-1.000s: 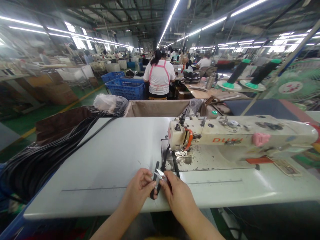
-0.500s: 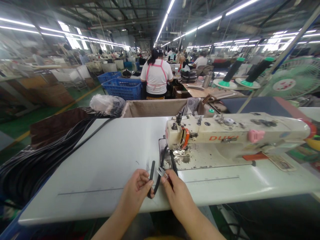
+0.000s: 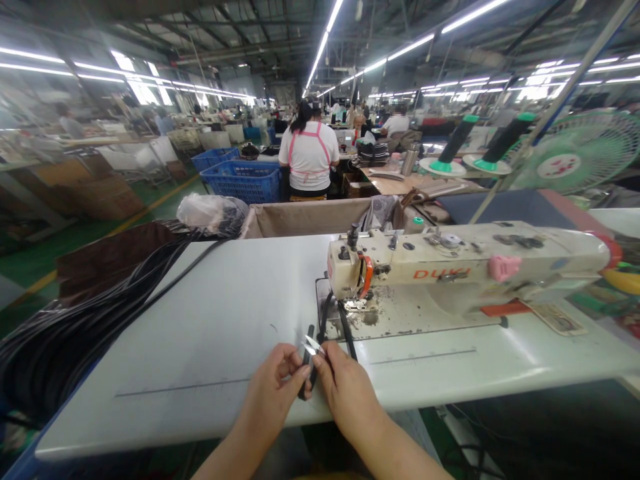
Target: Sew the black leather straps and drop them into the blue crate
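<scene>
- Head view: I see the left hand (image 3: 281,373) pinching a black strip (image 3: 307,359) between thumb and fingers, with its top end poking up. I think it is held near the end so the floppy strip stands firm.
- The right hand (image 3: 346,379) pinches small silver thread snips (image 3: 312,345), points toward the left hand. The blades look a little apart and lie across the strip in my view; I cannot tell if they touch it.
- Both hands are close together over the front edge of the tabletop (image 3: 240,287). That probably helps me keep blades and strip lined up.
- The strip is in front of the sewing machine (image 3: 440,272). Two more black lengths (image 3: 347,325) come down from its needle end toward the hands. I cannot tell if they are all one piece.
- A big bunch of black cords (image 3: 85,327) lies over the tabletop's left side, likely put there to be easy to reach.
- Two thread cones (image 3: 457,143) stand on a holder behind the machine, maybe so the thread can pull off freely.
</scene>
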`<state>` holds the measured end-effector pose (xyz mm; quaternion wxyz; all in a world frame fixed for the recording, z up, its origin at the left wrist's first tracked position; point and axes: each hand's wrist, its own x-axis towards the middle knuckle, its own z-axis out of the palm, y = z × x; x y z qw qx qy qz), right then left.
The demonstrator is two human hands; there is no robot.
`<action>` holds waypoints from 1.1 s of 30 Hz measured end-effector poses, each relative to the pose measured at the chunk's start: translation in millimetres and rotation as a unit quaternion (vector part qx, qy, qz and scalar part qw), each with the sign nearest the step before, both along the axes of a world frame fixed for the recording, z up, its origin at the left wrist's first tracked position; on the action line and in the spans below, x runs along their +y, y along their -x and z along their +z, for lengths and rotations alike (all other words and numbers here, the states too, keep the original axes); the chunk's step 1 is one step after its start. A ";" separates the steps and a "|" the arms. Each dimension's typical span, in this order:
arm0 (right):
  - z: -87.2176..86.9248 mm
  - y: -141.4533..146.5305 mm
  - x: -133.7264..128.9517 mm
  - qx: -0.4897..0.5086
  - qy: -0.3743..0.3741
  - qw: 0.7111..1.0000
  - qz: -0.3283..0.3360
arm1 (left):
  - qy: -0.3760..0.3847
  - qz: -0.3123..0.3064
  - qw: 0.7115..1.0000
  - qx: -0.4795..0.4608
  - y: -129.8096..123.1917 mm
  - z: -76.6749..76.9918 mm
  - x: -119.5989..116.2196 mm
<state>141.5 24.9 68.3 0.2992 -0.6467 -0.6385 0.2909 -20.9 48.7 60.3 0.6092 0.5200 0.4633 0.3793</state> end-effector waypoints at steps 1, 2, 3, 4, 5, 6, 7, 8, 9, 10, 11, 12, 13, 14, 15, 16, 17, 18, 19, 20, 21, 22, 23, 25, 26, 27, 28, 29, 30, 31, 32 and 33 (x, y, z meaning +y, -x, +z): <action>-0.8 -0.1 -0.4 0.002 -0.003 1.000 -0.002 | -0.006 -0.001 1.000 0.002 0.2 0.0 0.1; -1.7 -0.7 -0.9 0.006 -0.009 1.000 -0.006 | -0.011 0.000 1.000 0.001 0.4 0.0 0.3; -2.7 -1.5 -1.7 0.012 -0.016 1.000 -0.014 | -0.016 0.001 1.000 -0.001 0.5 0.2 0.5; -3.7 -2.5 -2.5 0.020 -0.023 0.999 -0.023 | -0.019 0.002 1.000 -0.002 0.5 0.3 0.8; -4.6 -3.5 -3.3 0.031 -0.030 0.999 -0.034 | -0.021 0.003 1.000 -0.003 0.6 0.3 1.1; -5.3 -4.4 -4.1 0.043 -0.034 0.997 -0.046 | -0.023 0.005 1.000 -0.002 0.7 0.1 1.4; -5.8 -5.2 -4.7 0.054 -0.037 0.996 -0.055 | -0.024 0.008 1.000 0.002 1.0 -0.4 1.7; -5.8 -5.8 -5.3 0.065 -0.038 0.995 -0.058 | -0.026 0.013 1.000 0.009 1.3 -1.0 2.0; -5.5 -6.2 -5.8 0.073 -0.036 0.995 -0.058 | -0.027 0.020 0.999 0.021 1.8 -1.9 2.3; -4.8 -6.5 -6.2 0.078 -0.032 0.995 -0.055 | -0.028 0.028 0.998 0.039 2.5 -2.8 2.8; -3.8 -6.6 -6.5 0.080 -0.028 0.995 -0.051 | -0.028 0.037 0.997 0.062 3.2 -3.7 3.3; -2.8 -6.7 -6.9 0.079 -0.023 0.996 -0.047 | -0.030 0.045 0.995 0.087 4.0 -4.6 3.9; -1.7 -6.7 -7.1 0.074 -0.019 0.996 -0.043 | -0.032 0.052 0.992 0.109 4.8 -5.1 4.5; -0.6 -6.5 -7.4 0.066 -0.016 0.997 -0.040 | -0.033 0.059 0.990 0.124 5.5 -5.4 5.1; 0.2 -6.3 -7.7 0.057 -0.014 0.998 -0.037 | -0.032 0.064 0.989 0.128 6.2 -5.2 5.5; 1.0 -6.0 -7.9 0.047 -0.013 0.998 -0.033 | -0.030 0.068 0.990 0.121 6.8 -4.5 5.8; 1.7 -5.7 -8.2 0.039 -0.013 0.999 -0.028 | -0.023 0.070 0.992 0.105 7.2 -3.3 5.9; 2.3 -5.3 -8.4 0.032 -0.013 0.999 -0.023 | -0.012 0.069 0.994 0.083 7.4 -1.6 5.9; 3.1 -5.0 -8.5 0.028 -0.012 0.999 -0.017 | 0.003 0.065 0.996 0.058 7.5 0.5 5.8; 3.9 -4.8 -8.6 0.027 -0.010 1.000 -0.011 | 0.022 0.059 0.997 0.034 7.4 2.7 5.5; 4.8 -4.7 -8.7 0.028 -0.007 1.000 -0.007 | 0.042 0.052 0.998 0.012 7.2 4.9 5.2; 5.6 -4.9 -8.7 0.029 -0.005 1.000 -0.003 | 0.062 0.046 0.997 -0.006 7.0 6.8 4.9; 6.5 -5.2 -8.6 0.029 -0.003 1.000 -0.001 | 0.080 0.040 0.996 -0.020 6.8 8.4 4.6; 7.5 -6.3 -8.6 0.024 -0.002 1.000 -0.003 | 0.103 0.033 0.993 -0.040 6.4 9.9 4.1; 7.6 -6.9 -8.6 0.019 -0.002 1.000 -0.007 | 0.109 0.030 0.992 -0.047 6.2 10.1 3.8; 7.4 -7.5 -8.7 0.014 -0.003 1.000 -0.010 | 0.114 0.027 0.992 -0.053 5.9 9.9 3.6; 7.0 -7.9 -8.8 0.009 -0.005 1.000 -0.013 | 0.118 0.026 0.991 -0.059 5.4 9.6 3.4; 6.4 -8.2 -8.8 0.004 -0.008 1.000 -0.015 | 0.121 0.027 0.990 -0.066 4.8 9.4 3.2; 5.6 -8.4 -8.8 -0.001 -0.012 1.000 -0.017 | 0.125 0.027 0.989 -0.072 4.2 9.2 3.0; 4.6 -8.4 -8.8 -0.007 -0.018 1.000 -0.017 | 0.130 0.027 0.988 -0.078 3.5 9.2 2.8; 3.4 -8.4 -8.6 -0.015 -0.024 0.999 -0.016 | 0.135 0.025 0.987 -0.083 2.8 9.4 2.6; 2.2 -8.3 -8.5 -0.025 -0.032 0.999 -0.013 | 0.139 0.020 0.986 -0.085 2.2 9.8 2.4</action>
